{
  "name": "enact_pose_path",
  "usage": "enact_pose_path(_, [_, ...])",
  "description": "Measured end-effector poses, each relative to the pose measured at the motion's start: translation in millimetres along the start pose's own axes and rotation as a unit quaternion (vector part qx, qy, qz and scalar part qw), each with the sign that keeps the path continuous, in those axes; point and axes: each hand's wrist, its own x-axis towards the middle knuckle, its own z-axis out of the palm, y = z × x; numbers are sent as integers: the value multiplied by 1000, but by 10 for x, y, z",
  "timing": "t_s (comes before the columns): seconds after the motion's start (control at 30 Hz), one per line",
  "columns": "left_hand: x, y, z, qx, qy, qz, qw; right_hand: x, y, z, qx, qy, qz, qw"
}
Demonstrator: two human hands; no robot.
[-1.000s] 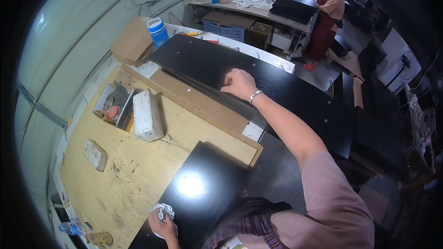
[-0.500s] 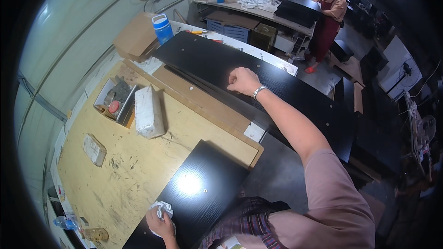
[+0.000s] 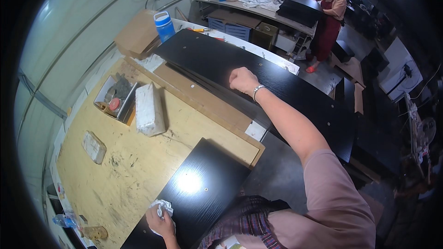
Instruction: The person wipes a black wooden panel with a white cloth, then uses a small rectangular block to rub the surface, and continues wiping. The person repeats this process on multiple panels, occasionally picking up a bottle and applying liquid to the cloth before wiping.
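Cloth of crumpled white fabric [image 3: 166,206] is bunched in the person's bare left hand [image 3: 159,223], fingers clamped around it near the left edge of a black wood-grain panel [image 3: 219,163]. That panel lies on the near side of a stained, pale yellow worktable [image 3: 134,175]. The bare right hand [image 3: 243,81], with a silver-coloured bracelet [image 3: 258,92] at its wrist, is at the near edge of a long black board [image 3: 295,90]; its fingers curl together, though I cannot tell whether they pinch anything. Farther left sit a large white rectangular block [image 3: 149,110], a smaller scuffed white block [image 3: 94,147] and an open, cluttered box [image 3: 104,93].
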Motion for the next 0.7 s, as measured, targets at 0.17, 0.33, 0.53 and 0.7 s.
enact_pose_path(0.17, [-8,-38,16,-1,-2,0,1000,-34,-35,33,-37,40,-11,998])
enact_pose_path(0.33, [-11,-35,18,2,-7,-2,1000,-46,-72,-8,9,3,30,1000])
enact_pose_path(0.53, [-37,-80,19,15,-13,-8,1000,175,-106,-51,-37,8,-22,999])
enact_pose_path(0.7, [-18,-66,36,9,-12,0,1000,372,-382,67,-128,75,44,988])
